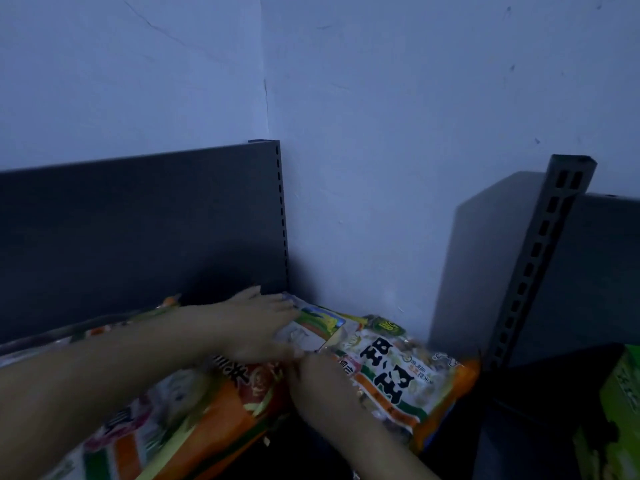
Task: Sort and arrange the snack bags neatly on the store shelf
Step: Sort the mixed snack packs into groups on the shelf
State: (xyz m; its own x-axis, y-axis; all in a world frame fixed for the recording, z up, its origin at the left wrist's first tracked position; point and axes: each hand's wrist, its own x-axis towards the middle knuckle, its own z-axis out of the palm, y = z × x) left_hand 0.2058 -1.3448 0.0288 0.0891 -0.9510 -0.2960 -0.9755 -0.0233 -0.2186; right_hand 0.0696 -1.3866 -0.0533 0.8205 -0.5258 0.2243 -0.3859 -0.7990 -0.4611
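Note:
Several orange, white and green snack bags lie flat on the top shelf, in a row against the dark back panel (138, 237). The rightmost bag (391, 368) shows large black characters and reaches the corner by the wall. Another bag (194, 410) lies to its left under my forearm. My left hand (256, 323) rests with straight fingers on the far end of the bags, near the back panel. My right hand (311, 375) touches the near left edge of the rightmost bag; its fingertips are blurred and partly hidden.
A pale wall (363, 168) closes the corner behind the shelf. A slotted metal upright (540, 258) and a second grey shelf unit (595, 271) stand at the right. A green package (616, 417) sits at the lower right edge.

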